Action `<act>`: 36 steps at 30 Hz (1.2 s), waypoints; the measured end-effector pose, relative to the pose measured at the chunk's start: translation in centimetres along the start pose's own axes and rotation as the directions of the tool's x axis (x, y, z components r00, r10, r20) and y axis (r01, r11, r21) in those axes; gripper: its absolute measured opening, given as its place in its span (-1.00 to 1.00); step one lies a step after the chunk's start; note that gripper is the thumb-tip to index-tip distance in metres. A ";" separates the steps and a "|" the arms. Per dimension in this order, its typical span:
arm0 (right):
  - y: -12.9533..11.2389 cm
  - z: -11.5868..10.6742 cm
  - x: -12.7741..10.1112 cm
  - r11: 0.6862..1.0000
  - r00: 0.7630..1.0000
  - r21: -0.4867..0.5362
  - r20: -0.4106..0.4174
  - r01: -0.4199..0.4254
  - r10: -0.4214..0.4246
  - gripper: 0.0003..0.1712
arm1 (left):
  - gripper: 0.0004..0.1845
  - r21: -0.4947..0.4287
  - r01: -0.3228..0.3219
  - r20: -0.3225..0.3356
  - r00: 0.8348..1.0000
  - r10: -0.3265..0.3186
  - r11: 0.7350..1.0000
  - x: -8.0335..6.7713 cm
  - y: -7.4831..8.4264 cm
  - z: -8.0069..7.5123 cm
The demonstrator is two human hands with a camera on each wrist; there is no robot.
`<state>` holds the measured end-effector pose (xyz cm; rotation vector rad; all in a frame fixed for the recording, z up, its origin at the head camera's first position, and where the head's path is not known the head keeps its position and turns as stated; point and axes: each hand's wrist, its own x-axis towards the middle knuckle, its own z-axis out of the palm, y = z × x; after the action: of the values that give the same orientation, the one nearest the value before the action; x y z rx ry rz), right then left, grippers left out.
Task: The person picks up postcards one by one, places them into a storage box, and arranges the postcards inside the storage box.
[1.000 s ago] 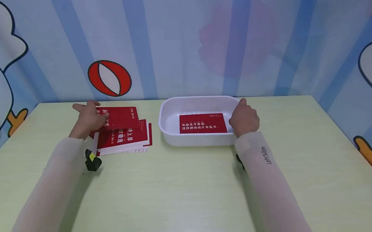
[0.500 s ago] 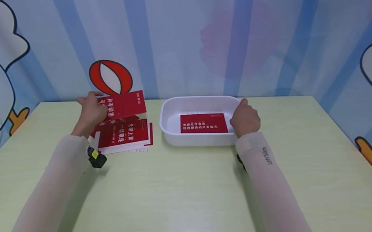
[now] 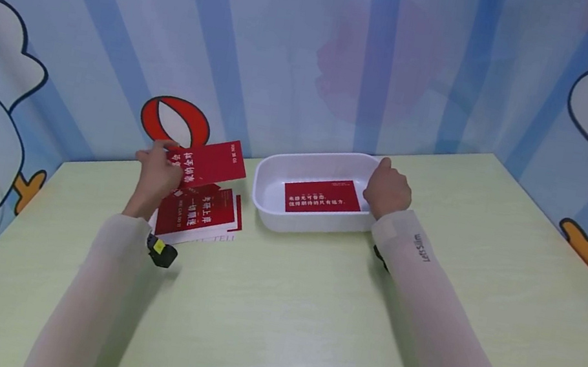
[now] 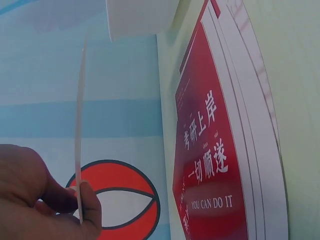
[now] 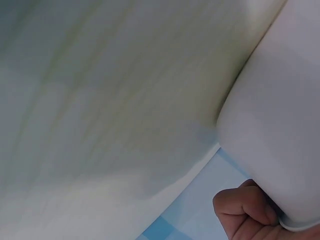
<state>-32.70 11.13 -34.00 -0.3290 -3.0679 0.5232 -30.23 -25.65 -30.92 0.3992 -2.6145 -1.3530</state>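
Red and thin, the held card (image 3: 210, 163) sat in the left grip (image 3: 156, 177), which was narrowed to a pinch at the card's left end, with scarcely any gap beyond the card's own thickness. The rest reached out to the right of that grip, unsupported. Holding it well seemed to ask for light, even pressure: enough to stop a swivel, too little to crease. With one end free, a sharp turn of the wrist would probably have made it flap, so a steady, slow hand looked best.

Just below and to the right of the left grip lay a loose pile of cards (image 3: 197, 213) on the tabletop (image 3: 270, 317), a red one uppermost and white edges showing beneath. The held card was raised apart from it; keeping that clearance would likely have avoided dragging the pile askew.

Farther right of the left grip stood the white tray (image 3: 316, 222), a second red card (image 3: 322, 196) flat inside. At its right end the right grip (image 3: 389, 191) was curled on the rim; how the thumb lay could not be told. Steady pressure there, without tugging, seemed the sound choice.

Farthest off, beyond both grips, rose a blue-striped backdrop (image 3: 308, 35), a printed ball (image 3: 172, 121) showing behind the left grip.
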 end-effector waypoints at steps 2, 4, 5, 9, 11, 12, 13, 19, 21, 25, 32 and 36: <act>0.1 0.0 0.0 1.000 1.000 -0.002 0.001 0.004 -0.004 -0.40 | -0.30 0.009 -0.010 -0.004 1.000 0.010 1.000 -0.1 0.1 0.2; 0.1 0.1 0.0 1.000 1.000 -0.003 0.001 0.007 -0.007 -0.40 | -0.29 0.015 -0.017 -0.010 1.000 0.017 1.000 -0.2 0.1 0.5; 0.2 0.0 0.0 1.000 1.000 -0.004 -0.001 0.006 -0.006 -0.40 | -0.29 0.020 -0.021 -0.011 1.000 0.021 1.000 -0.2 0.1 0.6; 0.3 -0.1 -0.1 1.000 1.000 -0.003 -0.007 0.003 -0.003 -0.41 | -0.29 0.030 -0.029 -0.004 1.000 0.029 0.999 -0.4 0.4 1.2; 0.3 -0.1 -0.1 1.000 1.000 -0.006 -0.012 0.001 -0.001 -0.42 | -0.29 0.034 -0.033 0.002 0.999 0.033 0.999 -0.5 0.6 1.6; 0.3 -0.2 -0.1 1.000 1.000 -0.008 -0.012 0.002 -0.002 -0.42 | -0.29 0.032 -0.039 0.005 0.999 0.039 0.999 -0.5 0.8 1.7; 0.3 -0.2 -0.1 1.000 1.000 -0.011 -0.013 0.003 -0.004 -0.43 | -0.29 0.030 -0.044 0.007 0.999 0.044 0.999 -0.6 1.0 1.8; 0.3 -0.2 0.0 1.000 1.000 -0.029 -0.013 0.003 -0.003 -0.42 | -0.34 0.019 -0.084 0.019 0.996 0.083 0.996 -1.1 2.0 2.8; 0.2 -0.2 0.0 1.000 1.000 -0.031 -0.015 0.000 0.000 -0.42 | -0.36 0.016 -0.091 0.023 0.996 0.091 0.996 -1.2 2.3 3.1; 0.3 -0.2 0.0 1.000 1.000 -0.021 -0.020 -0.007 0.006 -0.41 | -0.37 -0.002 -0.101 0.041 0.994 0.101 0.995 -1.3 2.7 3.9; 0.6 -0.2 0.3 1.000 1.000 -0.016 -0.012 -0.002 0.002 -0.39 | -0.42 -0.013 -0.109 0.078 0.991 0.109 0.994 -1.3 3.3 5.0; 0.6 -0.6 0.4 1.000 1.000 -0.022 -0.027 -0.005 0.004 -0.38 | -0.44 -0.027 -0.128 0.099 0.987 0.130 0.991 -1.3 4.1 5.7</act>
<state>-32.99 11.93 -33.64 -0.3402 -3.0492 0.4815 -31.16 -18.58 -30.87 0.1591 -2.6517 -1.3908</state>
